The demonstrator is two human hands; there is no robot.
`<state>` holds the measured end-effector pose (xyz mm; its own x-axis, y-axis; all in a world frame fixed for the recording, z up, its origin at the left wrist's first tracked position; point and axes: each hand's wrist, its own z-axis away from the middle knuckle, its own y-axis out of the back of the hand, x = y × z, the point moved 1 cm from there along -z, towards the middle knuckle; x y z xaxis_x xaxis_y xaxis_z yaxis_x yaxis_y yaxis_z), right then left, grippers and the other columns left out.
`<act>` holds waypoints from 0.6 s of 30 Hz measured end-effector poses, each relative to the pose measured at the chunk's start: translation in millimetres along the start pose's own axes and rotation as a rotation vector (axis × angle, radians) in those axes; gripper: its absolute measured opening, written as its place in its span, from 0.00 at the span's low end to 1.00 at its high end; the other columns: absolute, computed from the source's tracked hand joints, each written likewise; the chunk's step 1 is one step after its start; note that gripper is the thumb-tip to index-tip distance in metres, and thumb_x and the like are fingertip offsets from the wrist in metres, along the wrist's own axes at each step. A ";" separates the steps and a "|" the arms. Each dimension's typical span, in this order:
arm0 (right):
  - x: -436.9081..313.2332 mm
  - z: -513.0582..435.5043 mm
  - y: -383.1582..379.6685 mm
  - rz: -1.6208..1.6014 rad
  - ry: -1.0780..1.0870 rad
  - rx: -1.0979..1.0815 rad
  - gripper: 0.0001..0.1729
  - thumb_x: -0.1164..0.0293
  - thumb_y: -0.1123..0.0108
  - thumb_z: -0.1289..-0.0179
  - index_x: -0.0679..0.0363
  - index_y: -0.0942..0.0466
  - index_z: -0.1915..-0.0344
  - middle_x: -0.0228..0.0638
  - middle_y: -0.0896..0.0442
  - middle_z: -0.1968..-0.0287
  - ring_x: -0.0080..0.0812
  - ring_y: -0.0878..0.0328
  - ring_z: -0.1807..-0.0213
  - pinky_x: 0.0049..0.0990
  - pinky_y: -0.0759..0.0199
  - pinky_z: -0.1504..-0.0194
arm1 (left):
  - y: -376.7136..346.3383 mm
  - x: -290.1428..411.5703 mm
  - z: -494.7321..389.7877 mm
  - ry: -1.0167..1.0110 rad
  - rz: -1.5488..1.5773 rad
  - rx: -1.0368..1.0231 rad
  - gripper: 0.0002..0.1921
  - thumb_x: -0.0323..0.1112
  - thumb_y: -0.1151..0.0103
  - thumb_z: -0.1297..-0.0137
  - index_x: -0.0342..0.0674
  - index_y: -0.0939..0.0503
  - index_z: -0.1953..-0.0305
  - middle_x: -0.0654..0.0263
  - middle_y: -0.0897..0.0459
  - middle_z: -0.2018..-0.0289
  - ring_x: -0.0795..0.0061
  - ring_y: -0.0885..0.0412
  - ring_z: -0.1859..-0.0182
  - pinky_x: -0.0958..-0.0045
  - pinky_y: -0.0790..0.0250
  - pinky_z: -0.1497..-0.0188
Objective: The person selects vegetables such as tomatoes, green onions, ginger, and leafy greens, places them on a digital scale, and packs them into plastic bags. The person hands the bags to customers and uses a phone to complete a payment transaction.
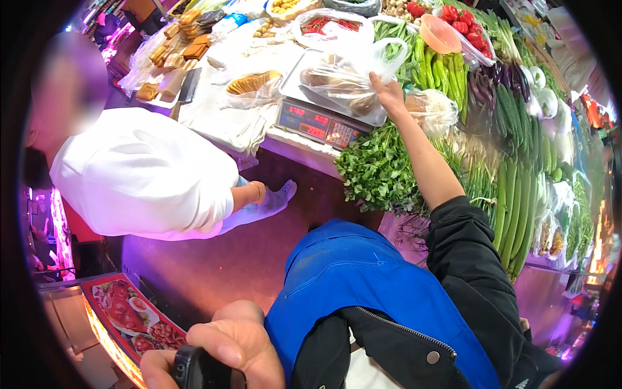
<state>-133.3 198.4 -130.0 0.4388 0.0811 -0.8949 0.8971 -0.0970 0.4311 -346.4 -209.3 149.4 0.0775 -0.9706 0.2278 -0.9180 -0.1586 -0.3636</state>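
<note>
My right hand (388, 95) reaches forward and grips the handles of a clear plastic bag (340, 80). The bag lies on the metal pan of a digital price scale (320, 124) with lit red digits and holds brown items that I cannot identify. Close to my body at the lower left, my left hand (238, 335) is closed around a black handheld device (206, 369), only partly in view. Leafy green herbs (379, 167) lie just in front of the scale's right side, and another knotted clear bag (431, 111) sits beside my right forearm.
A person in a white top (146, 170) stands at left by the stall. Green peppers (440, 70), red bell peppers (464, 24), eggplants (486, 92) and long green gourds (515, 209) fill the right side. Tofu-like blocks (170, 82) lie at back left. A red food-picture panel (131, 311) stands at lower left.
</note>
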 end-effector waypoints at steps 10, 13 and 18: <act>18.2 142.4 -2.4 0.505 0.768 -0.152 0.08 0.69 0.42 0.39 0.57 0.22 0.60 0.36 0.22 0.64 0.40 0.25 0.59 0.36 0.33 0.53 | -37.9 -34.6 7.4 0.017 -0.010 -0.055 0.28 0.61 0.53 0.29 0.65 0.35 0.31 0.67 0.50 0.24 0.52 0.47 0.28 0.46 0.27 0.54; 30.2 137.5 -24.9 0.670 0.889 -0.256 0.06 0.74 0.46 0.45 0.58 0.24 0.65 0.35 0.22 0.63 0.38 0.24 0.56 0.38 0.33 0.52 | -35.1 -32.3 4.7 -0.030 -0.181 -0.146 0.28 0.59 0.55 0.27 0.62 0.38 0.30 0.58 0.51 0.25 0.52 0.45 0.30 0.51 0.25 0.55; 33.6 135.0 -33.5 0.848 0.891 -0.409 0.09 0.70 0.49 0.41 0.59 0.24 0.63 0.43 0.24 0.41 0.42 0.28 0.46 0.41 0.38 0.46 | -15.3 -27.0 7.6 -0.076 -0.656 -0.181 0.30 0.60 0.60 0.25 0.57 0.43 0.28 0.44 0.54 0.28 0.51 0.40 0.33 0.63 0.23 0.59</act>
<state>-155.6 70.5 -190.0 0.6163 0.7874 -0.0106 0.2050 -0.1474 0.9676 -331.4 -182.0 142.0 0.6609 -0.6952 0.2827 -0.7218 -0.6919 -0.0141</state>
